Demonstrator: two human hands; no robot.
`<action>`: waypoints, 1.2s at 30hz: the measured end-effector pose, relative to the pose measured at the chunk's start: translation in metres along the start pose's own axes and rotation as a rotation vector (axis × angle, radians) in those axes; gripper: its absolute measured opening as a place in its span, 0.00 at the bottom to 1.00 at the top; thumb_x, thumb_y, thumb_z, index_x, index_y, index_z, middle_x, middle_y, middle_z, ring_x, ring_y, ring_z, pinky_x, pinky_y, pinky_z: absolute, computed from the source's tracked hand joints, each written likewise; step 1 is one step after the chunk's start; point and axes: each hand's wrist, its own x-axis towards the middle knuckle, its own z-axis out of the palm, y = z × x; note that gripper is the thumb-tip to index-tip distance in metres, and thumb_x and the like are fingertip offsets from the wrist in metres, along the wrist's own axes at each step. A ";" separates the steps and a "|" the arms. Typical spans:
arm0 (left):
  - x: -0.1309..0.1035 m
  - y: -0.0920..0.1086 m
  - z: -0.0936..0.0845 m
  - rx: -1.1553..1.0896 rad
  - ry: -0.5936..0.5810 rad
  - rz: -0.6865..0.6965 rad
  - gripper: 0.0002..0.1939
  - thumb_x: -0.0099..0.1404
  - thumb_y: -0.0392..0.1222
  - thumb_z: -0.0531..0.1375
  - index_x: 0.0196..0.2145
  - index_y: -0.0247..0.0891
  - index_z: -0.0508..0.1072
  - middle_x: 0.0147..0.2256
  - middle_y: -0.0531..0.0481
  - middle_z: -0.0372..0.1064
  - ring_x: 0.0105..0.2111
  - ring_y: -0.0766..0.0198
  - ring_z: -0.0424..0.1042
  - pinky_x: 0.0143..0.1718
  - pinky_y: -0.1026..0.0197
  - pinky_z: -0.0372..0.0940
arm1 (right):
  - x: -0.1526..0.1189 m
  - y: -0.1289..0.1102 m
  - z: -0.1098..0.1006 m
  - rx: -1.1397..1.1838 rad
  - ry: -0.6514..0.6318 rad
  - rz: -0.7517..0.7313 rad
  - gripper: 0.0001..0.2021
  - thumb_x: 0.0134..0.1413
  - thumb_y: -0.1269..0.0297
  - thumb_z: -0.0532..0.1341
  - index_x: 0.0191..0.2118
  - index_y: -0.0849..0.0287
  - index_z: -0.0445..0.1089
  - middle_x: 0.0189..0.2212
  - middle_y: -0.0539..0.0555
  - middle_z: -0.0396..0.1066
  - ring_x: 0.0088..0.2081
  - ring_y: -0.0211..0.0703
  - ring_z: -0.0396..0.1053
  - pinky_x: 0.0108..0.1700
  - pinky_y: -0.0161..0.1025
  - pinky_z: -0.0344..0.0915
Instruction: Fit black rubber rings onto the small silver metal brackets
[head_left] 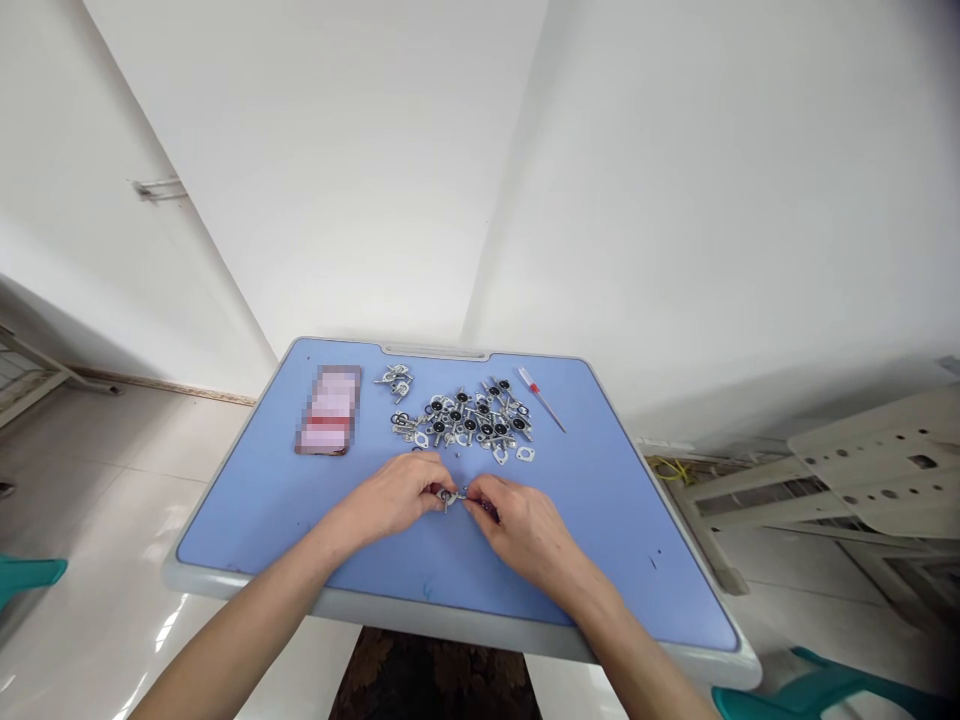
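Near the front middle of the blue desk (285, 540), my left hand (401, 492) is closed on a small silver metal fitting with a ring-shaped part (448, 498). Close against its right side is my right hand (517, 520), with thumb and forefinger pinched at the fitting's edge. What those fingers hold is too small and too covered to name. Just beyond both hands lies a heap of metal fittings with black round caps (470, 425), mixed with loose flat oval plates (526, 454) and dark rings.
A few more metal fittings (397, 378) form a small group at the back. A screwdriver with a clear and red handle (533, 386) lies at the back right. On the left is a phone-like slab (330, 412), blurred out. White wall panels (360, 180) stand behind the desk.
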 end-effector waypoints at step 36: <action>-0.007 0.015 -0.005 0.154 -0.025 -0.005 0.09 0.61 0.28 0.53 0.31 0.37 0.70 0.33 0.52 0.66 0.33 0.64 0.66 0.35 0.63 0.59 | -0.003 -0.008 0.006 0.098 0.039 -0.021 0.06 0.54 0.73 0.54 0.32 0.59 0.67 0.28 0.51 0.70 0.26 0.38 0.65 0.28 0.35 0.55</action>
